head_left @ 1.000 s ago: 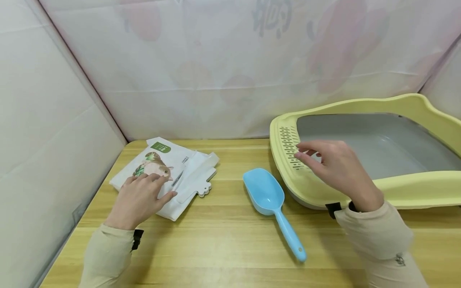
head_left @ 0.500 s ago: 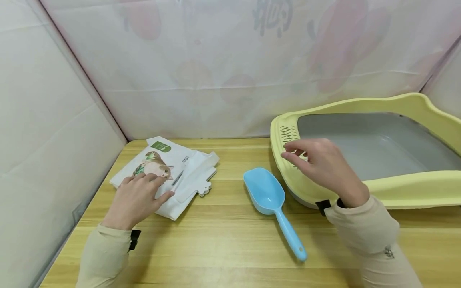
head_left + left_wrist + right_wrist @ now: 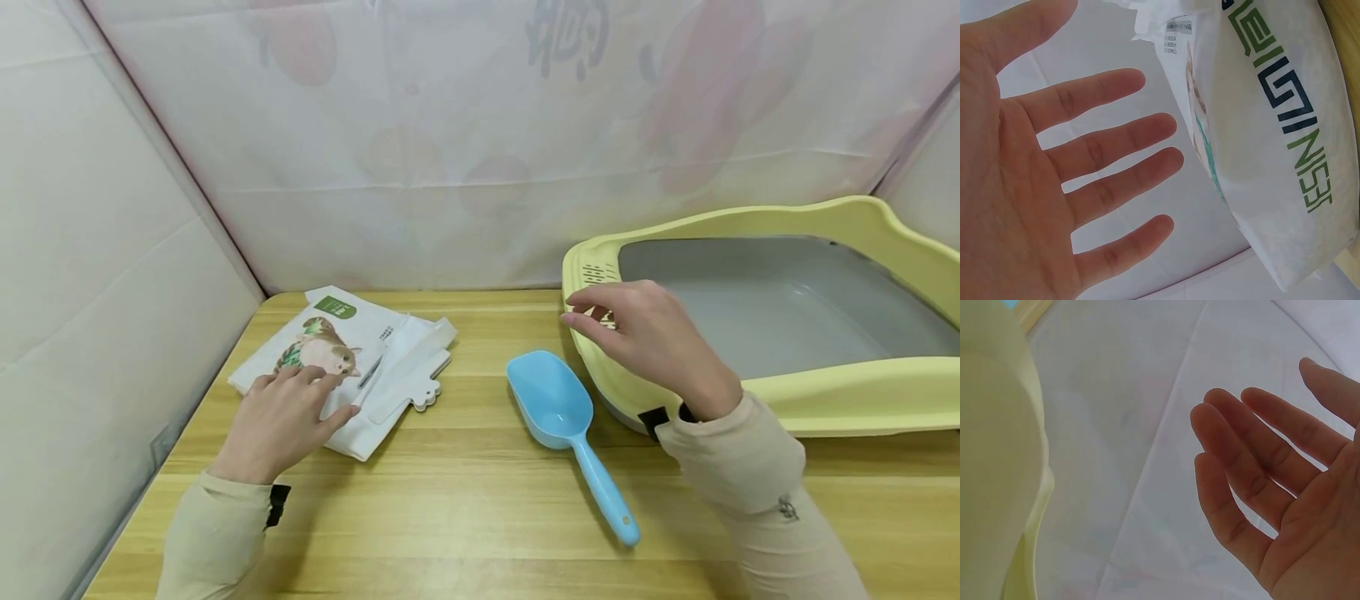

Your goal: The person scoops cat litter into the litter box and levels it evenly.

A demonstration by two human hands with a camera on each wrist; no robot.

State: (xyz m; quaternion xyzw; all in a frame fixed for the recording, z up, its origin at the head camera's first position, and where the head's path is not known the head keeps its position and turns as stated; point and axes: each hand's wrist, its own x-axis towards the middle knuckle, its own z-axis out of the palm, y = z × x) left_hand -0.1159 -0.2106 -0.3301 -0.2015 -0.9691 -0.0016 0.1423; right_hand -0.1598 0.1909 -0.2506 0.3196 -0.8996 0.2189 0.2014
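Note:
My left hand (image 3: 273, 425) hovers over the near edge of a white bag (image 3: 292, 350) printed with a cat. In the left wrist view its fingers (image 3: 1110, 131) are spread and hold nothing, with the bag (image 3: 1291, 144) beyond them. A white clip with a wavy end (image 3: 416, 387) lies at the bag's folded right side. My right hand (image 3: 648, 337) is above the left rim of a yellow and grey litter box (image 3: 825, 396), its fingers loosely bent and holding nothing. Between the hands, a light blue scoop (image 3: 555, 404) lies on the table, handle toward me.
The wooden table (image 3: 420, 517) carries everything. A pale printed fabric wall (image 3: 450, 150) rises behind it, and a plain white wall (image 3: 90, 250) stands on the left. The litter box's raised rim takes up the right side.
My right hand has moved left across the litter box, from over its slotted rim toward the outer edge. The left hand has drawn back very slightly. Bag, scoop and litter box are unmoved.

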